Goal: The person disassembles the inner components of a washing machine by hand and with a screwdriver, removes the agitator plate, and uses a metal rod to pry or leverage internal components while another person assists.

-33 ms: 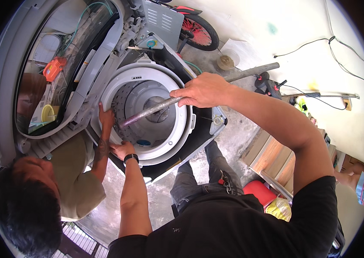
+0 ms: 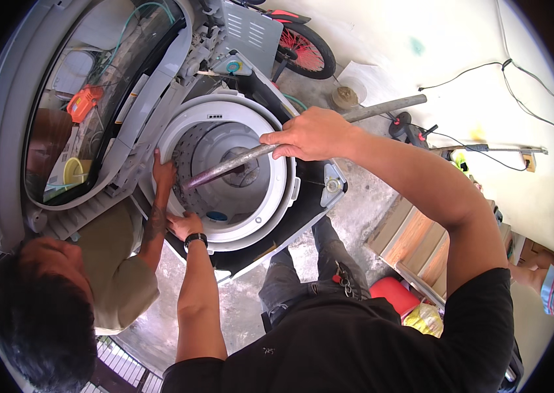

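A top-loading washing machine stands opened up before me, its round tub [image 2: 260,219] with a pale grey rim and a perforated drum [image 2: 188,154] inside. My right hand [image 2: 313,134] is wrapped around a long grey metal pipe [image 2: 382,108], thumb lying along it. The pipe slants down to the left, its darker lower end inside the drum opening. With my left hand [image 2: 185,226], a dark band at the wrist, I grip the near left edge of the tub's rim. Just beyond it, a co-worker's hand [image 2: 164,175] holds the rim's left side.
The machine's raised lid assembly [image 2: 116,157] leans at the left, and the co-worker [image 2: 41,308] crouches beside it. A bicycle wheel [image 2: 303,51] and a plastic tub [image 2: 347,93] are at the far side. Wooden drawers [image 2: 414,242] and a red object [image 2: 395,296] stand to the right.
My left forearm has shifted slightly to the left, the hand still on the rim. The pipe and my right hand show hardly any movement.
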Motion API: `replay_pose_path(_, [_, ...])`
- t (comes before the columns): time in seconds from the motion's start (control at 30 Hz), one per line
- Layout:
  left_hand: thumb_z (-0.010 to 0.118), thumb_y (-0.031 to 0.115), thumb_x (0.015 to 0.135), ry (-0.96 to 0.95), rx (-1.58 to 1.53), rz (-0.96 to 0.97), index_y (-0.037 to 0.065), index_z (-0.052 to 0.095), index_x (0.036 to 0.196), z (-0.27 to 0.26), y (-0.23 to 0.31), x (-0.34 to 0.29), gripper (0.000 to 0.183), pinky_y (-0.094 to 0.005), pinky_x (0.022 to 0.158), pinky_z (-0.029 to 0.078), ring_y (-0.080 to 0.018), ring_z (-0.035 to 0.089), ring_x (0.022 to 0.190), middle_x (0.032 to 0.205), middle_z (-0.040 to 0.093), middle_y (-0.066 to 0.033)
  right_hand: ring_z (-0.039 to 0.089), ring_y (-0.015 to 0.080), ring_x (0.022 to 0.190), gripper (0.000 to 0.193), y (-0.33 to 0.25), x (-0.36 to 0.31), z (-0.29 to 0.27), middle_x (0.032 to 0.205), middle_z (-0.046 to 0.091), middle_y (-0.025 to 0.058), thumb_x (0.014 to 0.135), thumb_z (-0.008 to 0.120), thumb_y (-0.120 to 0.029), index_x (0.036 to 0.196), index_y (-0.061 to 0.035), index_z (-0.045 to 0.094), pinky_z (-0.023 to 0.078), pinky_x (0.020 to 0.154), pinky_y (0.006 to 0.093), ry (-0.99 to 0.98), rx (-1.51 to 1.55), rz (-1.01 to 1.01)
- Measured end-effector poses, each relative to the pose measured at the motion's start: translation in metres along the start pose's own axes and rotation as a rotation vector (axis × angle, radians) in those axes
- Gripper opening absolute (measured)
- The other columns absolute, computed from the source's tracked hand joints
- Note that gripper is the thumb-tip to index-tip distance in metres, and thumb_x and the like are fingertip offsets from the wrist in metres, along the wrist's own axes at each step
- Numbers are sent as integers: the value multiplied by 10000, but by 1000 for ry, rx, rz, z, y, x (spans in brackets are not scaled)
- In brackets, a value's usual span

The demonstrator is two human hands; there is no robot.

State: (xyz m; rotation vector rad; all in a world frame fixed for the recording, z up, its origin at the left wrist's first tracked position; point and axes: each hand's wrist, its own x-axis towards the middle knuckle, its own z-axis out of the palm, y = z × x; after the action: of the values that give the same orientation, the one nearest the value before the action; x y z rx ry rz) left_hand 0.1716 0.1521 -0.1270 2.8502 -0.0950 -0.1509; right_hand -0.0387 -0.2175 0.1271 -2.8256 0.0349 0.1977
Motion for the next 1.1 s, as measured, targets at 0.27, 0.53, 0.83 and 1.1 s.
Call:
replay_pose_path(0.27, [613,272,902,71,26,803,-61,579,1319,49,-9,146,535,-502,1028,471,-451,593,1196,1284,625,-295,707,309,708,353,24,4,-26,806,708,19,977,569,-556,1244,-348,667,542,554,446,-37,-141,-198])
replay_pose_path(0.53, [673,237,856,-112,74,444,-65,381,1458,14,27,37,735,-525,1118,386,-501,500,1287,1414,495,-333,707,317,733,368,10,-15,-12,788,699,29,994,542,-548,1278,-338,646,543,573,463,-114,-88,-67])
replay_pose_path(0.83, [685,165,874,67,-108,-92,-23,267,1528,-5,-4,-6,799,-536,1058,468,-484,537,1272,1405,491,-336,702,321,725,416,-2,15,-7,788,705,47,1005,523,-549,1322,-305,638,551,584,461,-16,-39,-80])
replay_pose_path(1.1, [683,253,902,5,-35,588,-23,475,1406,36,18,97,611,-520,1051,457,-461,563,1240,1331,581,-280,698,326,693,368,34,-13,-19,846,718,31,1015,525,-539,1314,-355,635,556,568,461,-47,-161,-88])
